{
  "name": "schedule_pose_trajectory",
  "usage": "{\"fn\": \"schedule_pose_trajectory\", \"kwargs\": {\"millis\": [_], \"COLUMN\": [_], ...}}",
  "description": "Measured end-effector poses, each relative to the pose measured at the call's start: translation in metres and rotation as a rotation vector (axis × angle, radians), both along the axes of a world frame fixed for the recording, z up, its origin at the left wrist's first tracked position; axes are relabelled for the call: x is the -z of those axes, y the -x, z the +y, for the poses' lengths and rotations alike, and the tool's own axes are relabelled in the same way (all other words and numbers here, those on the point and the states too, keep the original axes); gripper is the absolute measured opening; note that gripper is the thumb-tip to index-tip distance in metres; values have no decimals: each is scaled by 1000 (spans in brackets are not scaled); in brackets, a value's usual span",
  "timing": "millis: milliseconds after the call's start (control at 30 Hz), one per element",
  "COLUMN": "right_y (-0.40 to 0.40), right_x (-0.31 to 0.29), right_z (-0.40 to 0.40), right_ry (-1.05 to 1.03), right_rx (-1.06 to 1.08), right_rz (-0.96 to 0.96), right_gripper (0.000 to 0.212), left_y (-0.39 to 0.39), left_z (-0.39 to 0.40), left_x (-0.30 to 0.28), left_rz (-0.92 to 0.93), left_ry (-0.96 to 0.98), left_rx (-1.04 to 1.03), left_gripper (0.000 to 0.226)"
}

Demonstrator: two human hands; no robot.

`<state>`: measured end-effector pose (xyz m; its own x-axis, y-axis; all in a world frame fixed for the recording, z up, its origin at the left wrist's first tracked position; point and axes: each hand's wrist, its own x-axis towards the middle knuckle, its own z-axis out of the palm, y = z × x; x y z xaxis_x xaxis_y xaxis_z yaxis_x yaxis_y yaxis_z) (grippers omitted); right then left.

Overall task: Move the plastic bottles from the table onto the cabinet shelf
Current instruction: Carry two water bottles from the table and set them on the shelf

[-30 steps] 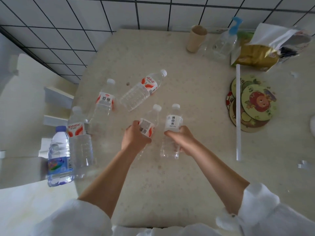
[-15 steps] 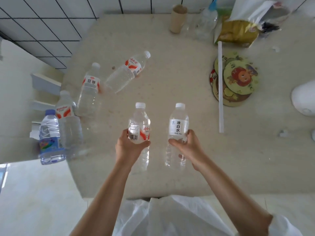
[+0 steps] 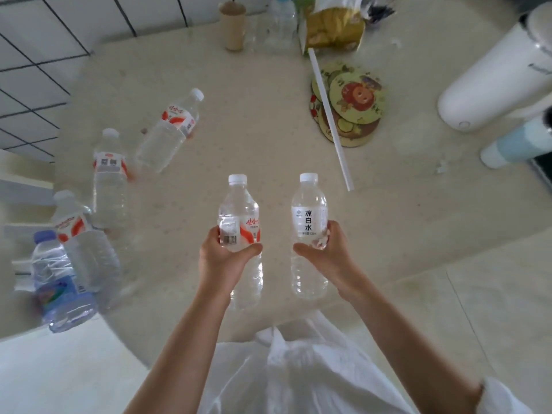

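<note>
**Two bottles in hand, four on table**

While both arms reach out over the near edge of the table (image 3: 268,115), each hand grips one clear plastic bottle, upright, cap up. Left hand (image 3: 222,258): fingers and thumb wrapped round the mid-body of the red-label bottle (image 3: 239,213), barcode side facing cam. Right hand (image 3: 328,255): thumb across the front, fingers curled behind the white-label bottle (image 3: 309,210), which bears black characters. The two bottles stand side by side, apart, not touching. Cannot tell whether their bases touch the table or are held just above it.

Other bottles, left part of table:
- lying bottle (image 3: 171,131), red/white label, white cap pointing up-right, well apart from the hands.
- second bottle (image 3: 109,174), red/white label, white cap, near the lying one.
- third bottle (image 3: 80,234), red label, at the table's left edge.
- blue-cap bottle (image 3: 56,276), blue label, just beside the third; contact not clear, blurred.

Rest, far side: brown paper cup (image 3: 233,26), clear spray bottle (image 3: 280,22) and yellow snack bag (image 3: 331,29) along the back. Stack of round cartoon coasters (image 3: 355,100) at right-centre, with a long white stick (image 3: 330,115) laid across them. White cylindrical appliance (image 3: 490,82) at right edge; pale blue cup (image 3: 513,144) just below it.

Tiled wall (image 3: 35,55) at upper left. White garment (image 3: 298,369) at bottom of view. Cabinet shelf not identifiable.
</note>
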<state>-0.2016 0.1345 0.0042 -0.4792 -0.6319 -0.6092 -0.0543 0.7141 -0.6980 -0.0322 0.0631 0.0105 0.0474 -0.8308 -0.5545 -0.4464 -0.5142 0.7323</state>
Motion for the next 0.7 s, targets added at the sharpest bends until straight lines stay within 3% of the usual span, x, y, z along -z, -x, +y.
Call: {"fn": "schedule_pose_trajectory", "kwargs": {"millis": [100, 400, 700], "right_y": [-12, -70, -91], "right_x": [0, -7, -27], "right_z": [15, 111, 240], "right_ry": [1, 95, 136], "right_rx": [106, 502, 892], "right_rz": [-6, -73, -74], "right_gripper": [64, 51, 53], "left_y": [-7, -25, 23], "left_z": [6, 46, 136], "left_x": [0, 3, -14], "left_rz": [26, 68, 75], "left_ry": [7, -2, 13], "left_rx": [74, 339, 713], "left_gripper": [45, 53, 49]}}
